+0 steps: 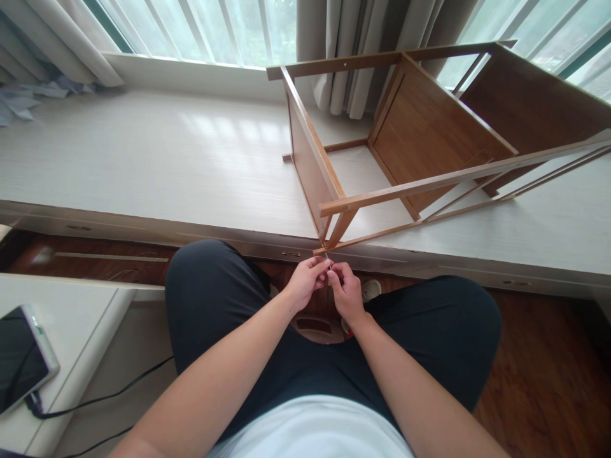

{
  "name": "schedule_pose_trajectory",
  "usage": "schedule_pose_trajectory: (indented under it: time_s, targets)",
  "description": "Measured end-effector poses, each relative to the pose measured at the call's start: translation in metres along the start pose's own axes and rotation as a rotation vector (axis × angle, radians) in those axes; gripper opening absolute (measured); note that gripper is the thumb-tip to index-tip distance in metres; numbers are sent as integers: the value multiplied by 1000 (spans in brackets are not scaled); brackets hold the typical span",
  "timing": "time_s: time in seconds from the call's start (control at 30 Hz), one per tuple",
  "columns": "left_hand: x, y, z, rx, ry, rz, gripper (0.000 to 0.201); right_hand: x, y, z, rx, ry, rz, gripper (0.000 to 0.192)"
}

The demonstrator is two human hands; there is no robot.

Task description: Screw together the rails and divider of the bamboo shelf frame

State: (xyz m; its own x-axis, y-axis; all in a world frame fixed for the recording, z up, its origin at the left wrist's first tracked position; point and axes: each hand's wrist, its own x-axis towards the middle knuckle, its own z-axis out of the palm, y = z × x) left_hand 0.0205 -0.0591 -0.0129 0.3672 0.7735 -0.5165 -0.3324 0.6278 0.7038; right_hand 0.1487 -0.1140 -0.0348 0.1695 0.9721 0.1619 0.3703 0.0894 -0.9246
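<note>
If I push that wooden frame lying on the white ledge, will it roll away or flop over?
Probably neither. The wooden frame looks stiff, built of flat panels and straight slats, so it should slide rather than roll. One corner overhangs the ledge near both hands, so a push toward that edge might tip it off.

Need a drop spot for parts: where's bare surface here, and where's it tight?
Biggest free patch: the white window ledge left of the wooden shelf frame, up to the curtains. Smaller strip on the ledge's right, in front of the frame. Side table has room beside the phone. Tight: the frame's near corner, where left hand and right hand pinch something small.
</note>
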Motion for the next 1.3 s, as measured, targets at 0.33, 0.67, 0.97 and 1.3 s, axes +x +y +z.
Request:
schedule_pose_trajectory:
  time_s: [0.33,0.67,0.97,1.3]
  targets:
    - [1,0,2,13,3,16,54,1,-1,1,33,-10,11,31]
    - [1,-1,1,19,-1,21,54,1,-1,2,136,-17,68,34]
    - [3,-3,-1,36,-19,24,53,4,0,6,342,-39,189,39]
    - [3,-3,-2,72,-52,47,50,6,7,11,556,-84,301,46]
